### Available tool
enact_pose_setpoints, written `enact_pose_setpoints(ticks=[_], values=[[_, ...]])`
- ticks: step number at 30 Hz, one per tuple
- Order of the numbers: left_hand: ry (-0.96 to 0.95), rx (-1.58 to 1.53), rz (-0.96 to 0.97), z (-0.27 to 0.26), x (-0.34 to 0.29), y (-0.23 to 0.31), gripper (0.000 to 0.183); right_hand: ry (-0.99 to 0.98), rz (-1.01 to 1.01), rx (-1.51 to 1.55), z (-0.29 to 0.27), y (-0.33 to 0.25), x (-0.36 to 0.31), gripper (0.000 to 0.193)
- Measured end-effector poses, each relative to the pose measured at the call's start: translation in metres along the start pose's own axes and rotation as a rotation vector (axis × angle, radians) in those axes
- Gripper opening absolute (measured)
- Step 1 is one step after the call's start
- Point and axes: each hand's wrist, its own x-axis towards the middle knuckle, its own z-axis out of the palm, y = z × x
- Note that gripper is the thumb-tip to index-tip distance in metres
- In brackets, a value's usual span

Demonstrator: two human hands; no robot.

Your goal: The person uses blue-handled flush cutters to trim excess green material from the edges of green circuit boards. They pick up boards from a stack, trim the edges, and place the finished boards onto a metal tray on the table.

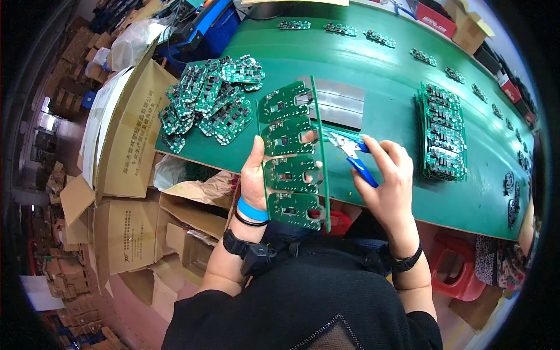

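My left hand (253, 181) grips a green circuit board panel (280, 129) by its left edge, with some fingers showing through the cut-outs. The panel is held tilted up over the table's near edge and carries several boards in a column. Along its right side runs a long narrow green strip (324, 175); whether it is still joined all the way cannot be told. In my right hand (392, 184) is a pair of blue-handled side cutters (363, 171). Their metal jaws are just right of the strip, near its middle.
Loose circuit boards (210, 96) are heaped at the table's left. A stack of panels (444, 134) lies on the right. Behind the held panel is a grey metal plate (341, 102). Single boards (379, 38) line the far side. Cardboard boxes (131, 134) stand left, a red stool (458, 268) lower right.
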Motion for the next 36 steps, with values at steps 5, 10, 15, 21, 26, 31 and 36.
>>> enact_pose_setpoints(ticks=[5, 10, 15, 21, 26, 31, 36], values=[[0.319, 0.314, 0.04, 0.024, 0.007, 0.004, 0.072, 0.001, -0.017, 0.025, -0.018, -0.002, 0.001, 0.059], [0.381, 0.514, 0.103, 0.029, 0.016, 0.001, 0.053, -0.182, -0.138, -0.069, -0.017, -0.019, -0.001, 0.068], [0.395, 0.716, 0.196, 0.032, 0.017, -0.001, 0.055, -0.211, -0.145, -0.104, -0.013, -0.024, -0.002, 0.069], [0.417, 0.856, 0.249, 0.038, 0.017, -0.003, 0.051, -0.209, -0.155, -0.135, -0.013, -0.026, -0.002, 0.067], [0.4, 0.861, 0.236, 0.037, 0.018, -0.001, 0.05, -0.21, -0.165, -0.142, -0.01, -0.023, -0.003, 0.067], [0.411, 0.785, 0.201, 0.038, 0.018, 0.001, 0.051, -0.182, -0.205, -0.154, -0.012, -0.024, 0.0, 0.064], [0.419, 0.736, 0.197, 0.035, 0.018, 0.002, 0.055, -0.156, -0.202, -0.098, -0.006, -0.019, -0.001, 0.059]])
